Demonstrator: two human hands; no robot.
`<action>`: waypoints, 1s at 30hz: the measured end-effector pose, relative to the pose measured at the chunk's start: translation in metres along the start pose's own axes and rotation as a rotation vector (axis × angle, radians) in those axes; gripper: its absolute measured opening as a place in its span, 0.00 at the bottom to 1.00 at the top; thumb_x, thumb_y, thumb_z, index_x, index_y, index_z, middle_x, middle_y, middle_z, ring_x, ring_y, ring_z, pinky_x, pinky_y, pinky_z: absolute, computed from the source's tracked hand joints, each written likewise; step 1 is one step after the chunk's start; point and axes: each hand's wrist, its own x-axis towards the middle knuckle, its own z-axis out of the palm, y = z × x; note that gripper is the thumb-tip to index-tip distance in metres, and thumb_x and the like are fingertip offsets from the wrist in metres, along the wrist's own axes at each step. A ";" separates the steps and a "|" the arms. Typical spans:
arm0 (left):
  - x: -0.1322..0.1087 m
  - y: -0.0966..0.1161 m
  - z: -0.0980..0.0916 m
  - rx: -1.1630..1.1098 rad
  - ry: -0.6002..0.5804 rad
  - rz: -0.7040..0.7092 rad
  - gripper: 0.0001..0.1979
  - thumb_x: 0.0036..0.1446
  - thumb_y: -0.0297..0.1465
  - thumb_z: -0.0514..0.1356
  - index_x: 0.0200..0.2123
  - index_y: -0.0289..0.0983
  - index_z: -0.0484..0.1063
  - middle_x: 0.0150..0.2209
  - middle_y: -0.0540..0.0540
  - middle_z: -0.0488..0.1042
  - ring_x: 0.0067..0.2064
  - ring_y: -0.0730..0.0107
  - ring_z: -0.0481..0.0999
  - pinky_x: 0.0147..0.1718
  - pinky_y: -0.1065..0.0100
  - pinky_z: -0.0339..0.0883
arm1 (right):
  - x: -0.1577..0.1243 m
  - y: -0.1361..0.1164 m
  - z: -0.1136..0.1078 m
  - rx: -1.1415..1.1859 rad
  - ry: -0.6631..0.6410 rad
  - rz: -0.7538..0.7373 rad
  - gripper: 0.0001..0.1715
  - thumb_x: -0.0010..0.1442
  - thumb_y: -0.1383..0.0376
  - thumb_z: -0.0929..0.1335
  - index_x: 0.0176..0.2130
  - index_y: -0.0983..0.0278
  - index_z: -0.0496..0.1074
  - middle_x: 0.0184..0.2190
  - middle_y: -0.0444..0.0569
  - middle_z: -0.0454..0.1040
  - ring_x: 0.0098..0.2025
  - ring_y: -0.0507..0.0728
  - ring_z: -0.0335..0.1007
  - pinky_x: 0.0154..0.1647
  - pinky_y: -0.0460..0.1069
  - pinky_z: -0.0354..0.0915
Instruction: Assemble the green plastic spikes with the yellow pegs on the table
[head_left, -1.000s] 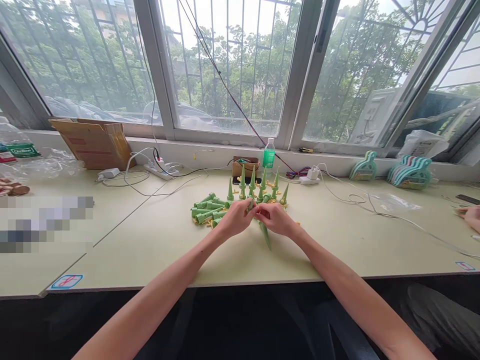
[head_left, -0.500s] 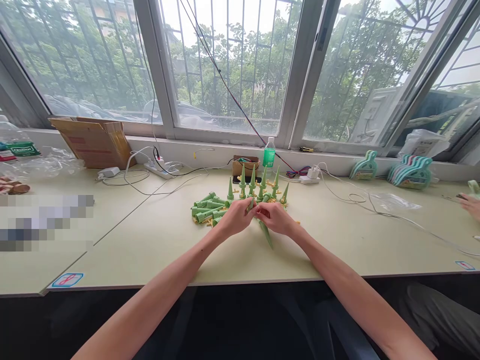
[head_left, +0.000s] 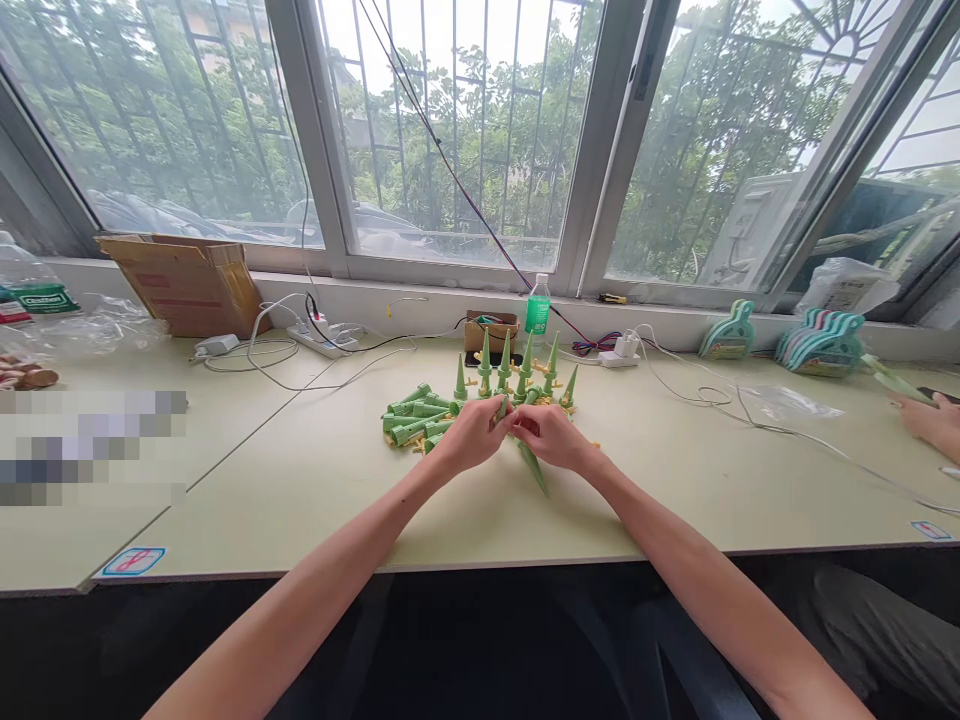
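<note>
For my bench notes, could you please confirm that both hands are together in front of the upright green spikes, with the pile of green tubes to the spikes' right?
Not quite: in the head view, the pile of green tubes lies to the left of the upright green spikes. The rest is right.

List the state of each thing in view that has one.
Left hand: closed on a green part
Right hand: fingers bent, grip hidden
Near green spike: slanted, upper end hidden
Rear green spikes: upright
Green tubes: lying piled
Green-labelled bottle: upright
Small carton: open
</note>
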 end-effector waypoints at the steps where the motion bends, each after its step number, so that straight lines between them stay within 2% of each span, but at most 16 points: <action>1: 0.000 0.000 0.000 0.000 -0.003 -0.002 0.11 0.62 0.36 0.53 0.29 0.37 0.68 0.18 0.55 0.62 0.22 0.76 0.60 0.26 0.73 0.57 | 0.000 0.000 0.000 0.000 -0.001 0.002 0.14 0.62 0.61 0.63 0.27 0.64 0.66 0.19 0.40 0.61 0.23 0.48 0.51 0.25 0.45 0.51; 16: 0.000 0.000 0.000 0.023 -0.008 0.005 0.11 0.62 0.36 0.53 0.30 0.37 0.67 0.20 0.53 0.66 0.23 0.75 0.62 0.27 0.72 0.58 | 0.000 -0.001 -0.001 -0.010 -0.013 0.002 0.14 0.62 0.62 0.63 0.25 0.64 0.64 0.19 0.40 0.60 0.23 0.48 0.52 0.25 0.45 0.51; 30: -0.001 -0.002 0.002 0.035 -0.010 0.011 0.11 0.62 0.36 0.53 0.30 0.37 0.67 0.20 0.53 0.65 0.22 0.75 0.61 0.26 0.72 0.56 | 0.000 -0.002 -0.002 -0.004 -0.032 0.012 0.14 0.62 0.62 0.62 0.25 0.64 0.63 0.20 0.40 0.59 0.23 0.48 0.51 0.25 0.45 0.50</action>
